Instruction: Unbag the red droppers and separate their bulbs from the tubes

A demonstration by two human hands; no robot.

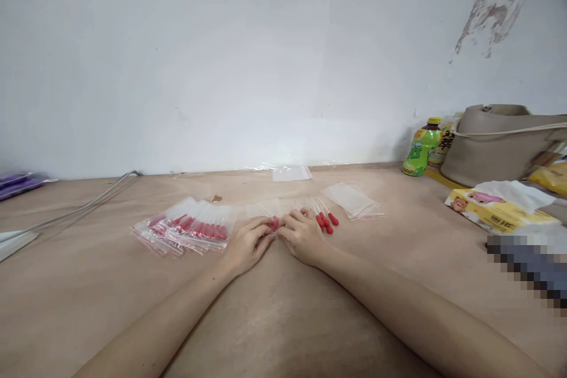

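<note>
Between my hands lies a clear zip-lock bag with red-bulbed droppers inside, partly covered by my fingers. My left hand is closed on the bag's near left edge, thumb and fingers pinched together. My right hand pinches the same edge from the right, close to the left fingertips. Several loose droppers with red rubber bulbs lie just right of my right hand, their clear tubes pointing away. Left of my left hand, filled zip-lock bags overlap in a fanned pile, red bulbs showing through.
Flat zip-lock bags lie to the right, and another bag is by the wall. A green bottle, a beige handbag and a yellow tissue pack stand at right. A grey cable crosses the left side.
</note>
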